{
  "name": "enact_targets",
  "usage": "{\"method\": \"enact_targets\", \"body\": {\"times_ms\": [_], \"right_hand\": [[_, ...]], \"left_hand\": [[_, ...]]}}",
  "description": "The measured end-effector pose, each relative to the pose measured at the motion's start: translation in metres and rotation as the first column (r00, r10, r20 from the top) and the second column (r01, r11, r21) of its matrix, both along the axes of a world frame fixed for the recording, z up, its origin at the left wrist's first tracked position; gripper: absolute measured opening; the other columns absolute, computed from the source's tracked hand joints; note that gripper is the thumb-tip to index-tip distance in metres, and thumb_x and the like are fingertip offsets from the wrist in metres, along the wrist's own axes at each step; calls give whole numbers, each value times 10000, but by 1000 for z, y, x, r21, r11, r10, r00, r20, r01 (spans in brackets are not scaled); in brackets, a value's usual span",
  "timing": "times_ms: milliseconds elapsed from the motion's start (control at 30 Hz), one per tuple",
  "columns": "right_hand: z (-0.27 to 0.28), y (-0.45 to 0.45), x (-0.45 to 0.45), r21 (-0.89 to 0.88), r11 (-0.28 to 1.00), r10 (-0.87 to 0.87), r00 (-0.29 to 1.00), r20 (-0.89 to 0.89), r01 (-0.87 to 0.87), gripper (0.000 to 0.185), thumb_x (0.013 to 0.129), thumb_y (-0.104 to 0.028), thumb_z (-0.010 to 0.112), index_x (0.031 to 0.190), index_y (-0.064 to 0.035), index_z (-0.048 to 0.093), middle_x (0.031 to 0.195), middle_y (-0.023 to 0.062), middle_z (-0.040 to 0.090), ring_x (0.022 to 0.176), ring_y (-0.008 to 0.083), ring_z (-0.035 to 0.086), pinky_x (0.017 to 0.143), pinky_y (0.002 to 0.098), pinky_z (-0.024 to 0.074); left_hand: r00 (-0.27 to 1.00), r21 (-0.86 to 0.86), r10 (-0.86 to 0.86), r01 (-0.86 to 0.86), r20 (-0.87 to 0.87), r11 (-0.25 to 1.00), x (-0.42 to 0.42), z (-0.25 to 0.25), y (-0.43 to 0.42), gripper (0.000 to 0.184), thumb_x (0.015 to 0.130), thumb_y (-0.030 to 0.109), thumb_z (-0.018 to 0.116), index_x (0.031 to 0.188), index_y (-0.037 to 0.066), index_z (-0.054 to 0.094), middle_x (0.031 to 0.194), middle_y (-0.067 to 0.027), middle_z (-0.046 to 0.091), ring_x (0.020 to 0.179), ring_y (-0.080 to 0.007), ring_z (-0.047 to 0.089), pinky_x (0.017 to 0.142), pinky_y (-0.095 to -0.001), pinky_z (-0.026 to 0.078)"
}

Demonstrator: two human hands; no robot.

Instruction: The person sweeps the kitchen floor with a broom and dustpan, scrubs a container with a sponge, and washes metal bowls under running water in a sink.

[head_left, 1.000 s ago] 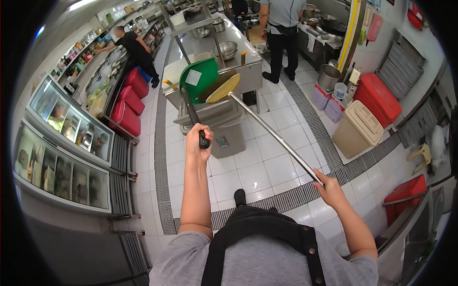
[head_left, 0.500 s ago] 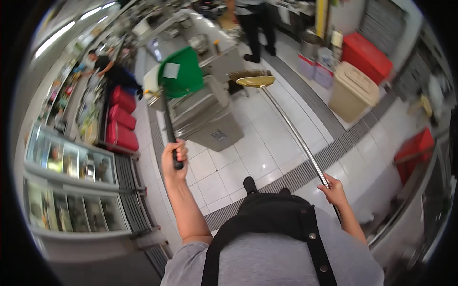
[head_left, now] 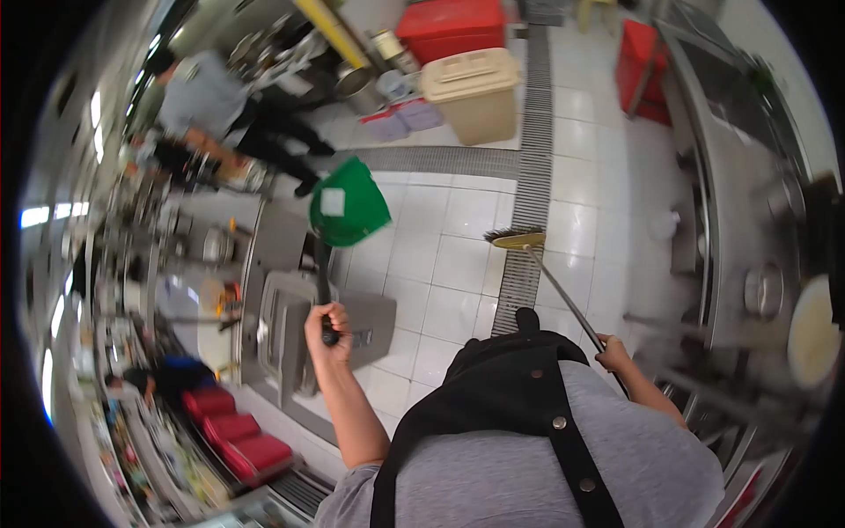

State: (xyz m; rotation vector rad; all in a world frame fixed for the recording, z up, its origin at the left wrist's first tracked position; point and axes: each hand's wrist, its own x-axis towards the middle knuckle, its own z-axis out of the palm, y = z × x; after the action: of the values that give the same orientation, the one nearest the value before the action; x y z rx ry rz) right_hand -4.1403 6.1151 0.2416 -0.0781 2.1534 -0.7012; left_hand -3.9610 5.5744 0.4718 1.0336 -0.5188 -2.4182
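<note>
My left hand (head_left: 329, 333) is closed round the black handle of a dustpan. Its green pan (head_left: 363, 211), with a white label on it, is held up off the floor beyond the hand. Low at the right, my right hand (head_left: 613, 354) grips the metal pole of a broom. The yellow broom head (head_left: 519, 240) with dark bristles is over the floor grate, and I cannot tell whether the bristles touch it. Beside my left hand stands a grey bin (head_left: 290, 330), partly hidden by the hand and forearm.
A slotted drain grate (head_left: 535, 114) runs through the white tile floor. A beige lidded bin (head_left: 475, 97) and a red cooler box (head_left: 451, 26) stand ahead. At the far left a person (head_left: 211, 97) stands by a counter. A steel counter (head_left: 748, 167) lines the right side.
My view has swung to the right, so the grey bin and counters now lie further left. The dustpan and broom are still held, and the broom head has come closer to me.
</note>
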Motion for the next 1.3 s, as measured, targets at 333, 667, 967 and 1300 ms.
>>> {"method": "enact_targets", "body": {"times_ms": [333,667,967,1300], "right_hand": [[-28,31,271,9,872,-464,831,-306,490,634,661,34,630,1282,29,505,1119,241,624,919,326,658,764,379,555],[-1,-99,556,115,390,-898,405,-173,913,574,669,-29,672,1231,-15,554,1005,238,652,868,345,660,762,402,541],[-5,-179,746,210,-204,-979,-198,-49,956,512,680,8,597,1191,18,567,867,230,663,589,279,669,517,380,560],[-46,-211,934,177,-528,-848,-527,-61,830,557,700,28,576,1254,16,518,878,257,655,621,297,680,507,383,560]], "left_hand": [[664,441,-741,637,101,632,-65,-239,-18,207,762,62,549,602,64,420,566,-28,459,474,-104,452,427,-193,456],[0,767,-982,625,190,149,-86,-346,138,296,878,210,532,865,-77,464,633,-67,516,526,-164,548,487,-223,536],[-518,598,-712,782,473,-172,19,-361,335,176,953,180,417,903,14,444,699,-90,500,539,-199,540,456,-254,521],[-826,495,-319,542,466,-679,290,-381,570,121,887,169,555,836,70,508,706,-58,531,583,-181,554,448,-255,485]]}}
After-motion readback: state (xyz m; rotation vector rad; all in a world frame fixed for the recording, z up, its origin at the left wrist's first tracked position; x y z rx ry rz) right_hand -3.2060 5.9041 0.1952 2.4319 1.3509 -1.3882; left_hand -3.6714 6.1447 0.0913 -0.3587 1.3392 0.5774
